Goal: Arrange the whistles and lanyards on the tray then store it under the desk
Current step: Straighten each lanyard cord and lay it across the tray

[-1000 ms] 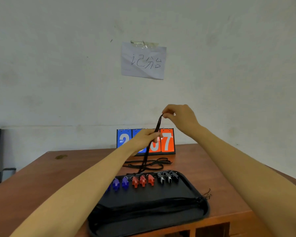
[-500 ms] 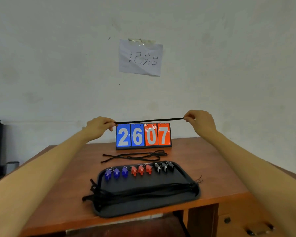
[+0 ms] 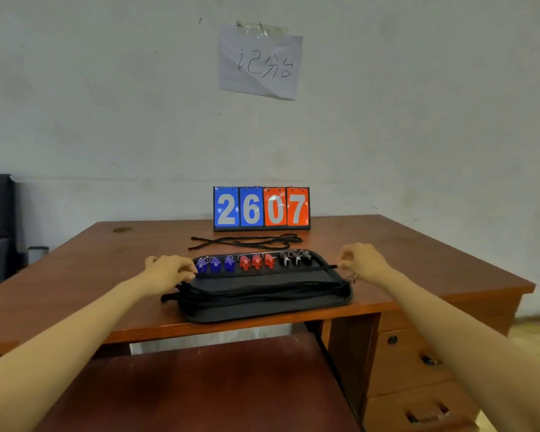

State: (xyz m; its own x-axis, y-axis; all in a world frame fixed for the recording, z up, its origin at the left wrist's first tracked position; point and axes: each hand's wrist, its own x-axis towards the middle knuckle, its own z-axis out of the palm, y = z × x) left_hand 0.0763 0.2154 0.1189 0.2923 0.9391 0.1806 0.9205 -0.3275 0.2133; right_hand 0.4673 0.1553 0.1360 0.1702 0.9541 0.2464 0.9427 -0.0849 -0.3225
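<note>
Lanyard (image 3: 267, 271) taut over tray (image 3: 272, 316) between left hand (image 3: 169, 271) and right hand (image 3: 360, 263)

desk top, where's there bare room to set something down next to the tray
Bare desk lies right of the tray, out to the far corner, and left of it, between the left hand and the round stain. Crowded: the strip between tray and scoreboard holds loose lanyards; the tray itself carries whistles and laid lanyards.
</note>
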